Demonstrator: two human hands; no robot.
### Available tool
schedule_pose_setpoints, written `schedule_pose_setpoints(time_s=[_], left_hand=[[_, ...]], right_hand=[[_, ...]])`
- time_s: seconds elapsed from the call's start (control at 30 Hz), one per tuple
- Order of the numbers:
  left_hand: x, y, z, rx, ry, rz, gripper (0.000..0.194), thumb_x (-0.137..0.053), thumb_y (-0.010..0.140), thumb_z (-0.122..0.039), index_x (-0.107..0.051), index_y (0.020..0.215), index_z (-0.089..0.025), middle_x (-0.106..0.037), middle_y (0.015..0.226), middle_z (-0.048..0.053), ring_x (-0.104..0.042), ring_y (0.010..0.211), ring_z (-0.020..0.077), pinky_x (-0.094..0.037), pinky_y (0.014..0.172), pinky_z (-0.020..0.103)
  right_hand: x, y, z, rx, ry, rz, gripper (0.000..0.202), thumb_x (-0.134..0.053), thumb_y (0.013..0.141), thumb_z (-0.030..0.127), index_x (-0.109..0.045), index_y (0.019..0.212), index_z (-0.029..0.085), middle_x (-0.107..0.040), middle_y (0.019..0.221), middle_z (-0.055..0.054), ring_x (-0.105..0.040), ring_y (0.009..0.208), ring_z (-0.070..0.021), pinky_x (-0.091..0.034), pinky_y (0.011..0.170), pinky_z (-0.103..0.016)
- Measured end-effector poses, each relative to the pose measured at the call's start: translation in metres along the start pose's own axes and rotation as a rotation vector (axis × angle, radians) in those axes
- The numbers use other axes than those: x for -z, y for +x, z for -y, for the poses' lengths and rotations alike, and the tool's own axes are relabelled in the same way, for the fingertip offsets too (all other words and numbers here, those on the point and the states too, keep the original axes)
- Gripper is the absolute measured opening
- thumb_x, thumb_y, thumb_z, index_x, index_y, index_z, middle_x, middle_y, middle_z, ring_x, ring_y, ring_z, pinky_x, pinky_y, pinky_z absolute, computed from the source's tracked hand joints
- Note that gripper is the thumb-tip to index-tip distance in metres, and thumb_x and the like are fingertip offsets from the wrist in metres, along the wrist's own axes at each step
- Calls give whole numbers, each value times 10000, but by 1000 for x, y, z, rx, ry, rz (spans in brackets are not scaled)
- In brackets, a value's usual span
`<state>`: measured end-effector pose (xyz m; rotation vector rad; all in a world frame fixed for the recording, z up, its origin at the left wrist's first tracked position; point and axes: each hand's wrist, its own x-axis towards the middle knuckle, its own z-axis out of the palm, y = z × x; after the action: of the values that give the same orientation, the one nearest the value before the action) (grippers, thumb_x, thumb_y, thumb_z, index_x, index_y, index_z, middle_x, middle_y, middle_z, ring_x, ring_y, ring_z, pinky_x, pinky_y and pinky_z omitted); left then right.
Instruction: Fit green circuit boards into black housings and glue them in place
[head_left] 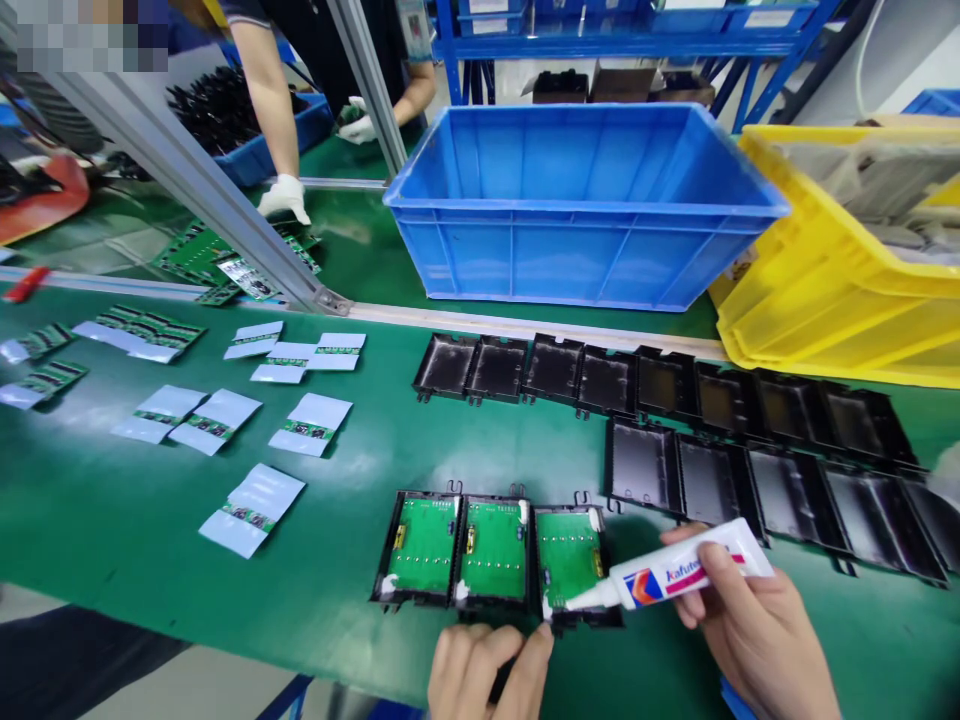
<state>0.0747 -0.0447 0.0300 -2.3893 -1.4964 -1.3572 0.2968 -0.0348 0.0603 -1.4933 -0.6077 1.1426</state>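
Green-topped bench (352, 540) under left hand (484, 665) and right hand (757, 625); pale glare spots. Slanting metal post (201, 188) beyond left hand, leftward. Blue rack (630, 47) far beyond both. Greyish floor (221, 680) left of left hand.

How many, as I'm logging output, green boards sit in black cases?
3, in a row just beyond the left hand: left board, middle board and right board, the last nearest the tube. One black case at the right edge is partly hidden.
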Motion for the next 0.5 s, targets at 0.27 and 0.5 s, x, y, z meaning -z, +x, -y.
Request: schedule_pose_setpoints(time_s=[0.27, 0.5], left_hand=[[2, 2, 2, -22, 0, 8, 186, -751, 714, 2, -732, 797, -162, -619, 649, 26, -509, 635, 153, -389, 600, 288], [2, 2, 2, -25, 2, 11, 163, -746, 732, -19, -734, 807, -163, -620, 650, 25, -512, 631, 148, -391, 595, 282]], right_hand=[[-9, -3, 10, 454, -450, 131, 320, -586, 952, 379, -731, 746, 181, -628, 570, -31, -586, 476, -145, -458, 484, -225], [-14, -5, 16, 565, -445, 198, 191, -584, 947, 258, -754, 873, 215, -631, 608, -9, -567, 434, -120, -458, 454, -212]])
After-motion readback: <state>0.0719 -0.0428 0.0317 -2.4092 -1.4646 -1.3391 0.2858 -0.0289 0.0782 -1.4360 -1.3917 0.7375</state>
